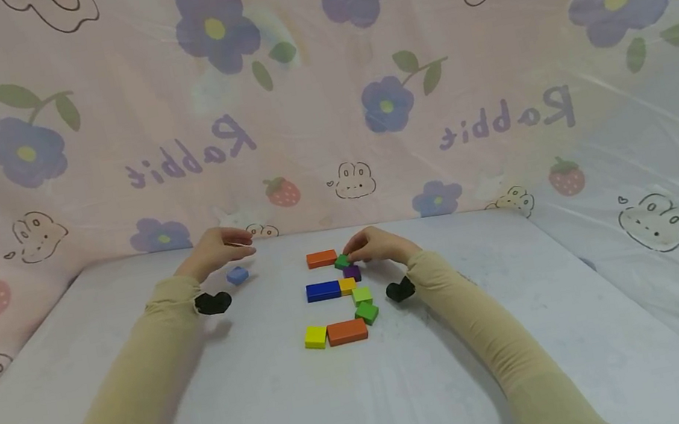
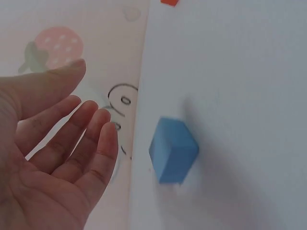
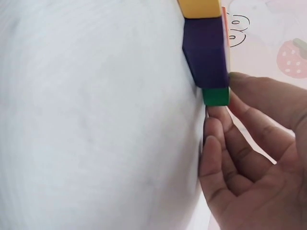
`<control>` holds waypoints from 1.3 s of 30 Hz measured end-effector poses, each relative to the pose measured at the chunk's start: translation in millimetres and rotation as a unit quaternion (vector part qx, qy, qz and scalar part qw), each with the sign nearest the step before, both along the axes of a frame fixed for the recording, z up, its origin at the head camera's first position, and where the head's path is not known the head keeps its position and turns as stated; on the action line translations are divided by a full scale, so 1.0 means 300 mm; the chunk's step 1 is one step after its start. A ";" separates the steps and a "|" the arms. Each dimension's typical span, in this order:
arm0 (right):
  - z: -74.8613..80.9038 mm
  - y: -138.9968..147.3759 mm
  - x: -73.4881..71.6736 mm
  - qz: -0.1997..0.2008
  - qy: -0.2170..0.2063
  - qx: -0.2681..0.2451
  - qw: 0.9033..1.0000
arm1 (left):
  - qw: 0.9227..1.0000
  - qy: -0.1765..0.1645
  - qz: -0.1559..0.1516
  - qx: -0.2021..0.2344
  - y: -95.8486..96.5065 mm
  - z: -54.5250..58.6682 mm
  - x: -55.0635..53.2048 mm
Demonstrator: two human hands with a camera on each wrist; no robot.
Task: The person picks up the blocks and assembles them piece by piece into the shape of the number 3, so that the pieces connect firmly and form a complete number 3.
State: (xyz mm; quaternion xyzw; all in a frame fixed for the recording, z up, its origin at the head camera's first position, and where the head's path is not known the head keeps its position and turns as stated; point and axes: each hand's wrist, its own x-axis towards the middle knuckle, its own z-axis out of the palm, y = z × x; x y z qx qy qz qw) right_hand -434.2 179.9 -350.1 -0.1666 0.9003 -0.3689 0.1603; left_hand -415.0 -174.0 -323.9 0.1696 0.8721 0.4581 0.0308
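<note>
In the head view my left hand (image 1: 218,251) hovers at the back left, its fingers loosely extended and holding nothing. Just below it a light blue block (image 1: 238,275) rests on the table; the left wrist view has the same blue block (image 2: 172,151) beside the bare palm (image 2: 57,191). My right hand (image 1: 379,244) pinches a green block (image 1: 342,262) at the far end of a row. That green block (image 3: 216,96) shows between thumb and fingers in the right wrist view, partly hidden by a purple block (image 3: 206,52). An orange block (image 1: 321,259) lies left of the green one.
Nearer me lie a dark blue block (image 1: 323,291), an amber block (image 1: 348,286), a lime block (image 1: 362,296), another green block (image 1: 367,312), a yellow block (image 1: 316,336) and a second orange block (image 1: 347,332). A patterned curtain (image 1: 305,97) hangs behind the white table (image 1: 267,422).
</note>
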 end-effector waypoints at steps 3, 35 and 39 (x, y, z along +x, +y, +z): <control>-0.002 0.001 0.003 0.003 0.000 -0.001 1.000 | 1.000 -0.006 -0.002 0.006 -0.025 -0.004 0.009; 0.009 -0.005 0.014 0.004 0.011 -0.005 1.000 | 0.995 -0.048 -0.087 -0.017 -0.120 -0.081 0.042; 0.010 -0.003 0.016 0.003 0.009 -0.005 1.000 | 0.995 -0.051 -0.084 -0.012 -0.114 -0.085 0.039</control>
